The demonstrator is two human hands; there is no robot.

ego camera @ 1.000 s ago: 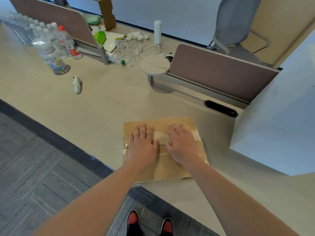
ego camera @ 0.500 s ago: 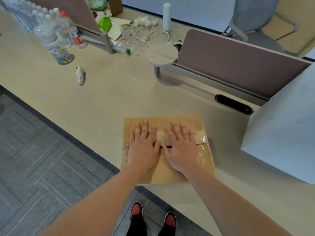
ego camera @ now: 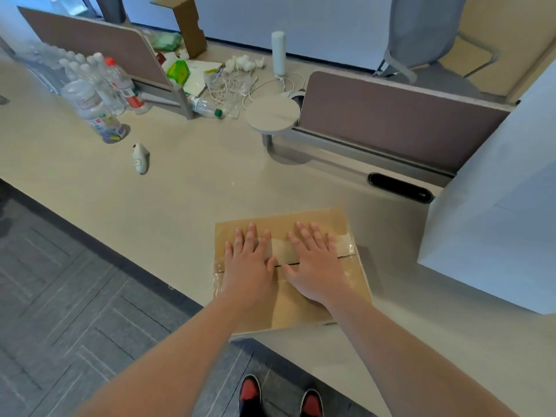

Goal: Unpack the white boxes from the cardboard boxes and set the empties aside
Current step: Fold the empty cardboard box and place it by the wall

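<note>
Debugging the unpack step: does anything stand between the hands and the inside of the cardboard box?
Yes: its closed top flaps. The left hand and right hand lie flat on the cardboard box; clear tape lies along the seam. Contents hidden.

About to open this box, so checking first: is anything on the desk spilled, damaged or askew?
Nothing spilled. A clear plastic bottle lies on its side by the grey divider post, beside tangled white cables. The brown cardboard box sits askew to the beige desk's edge.
</note>
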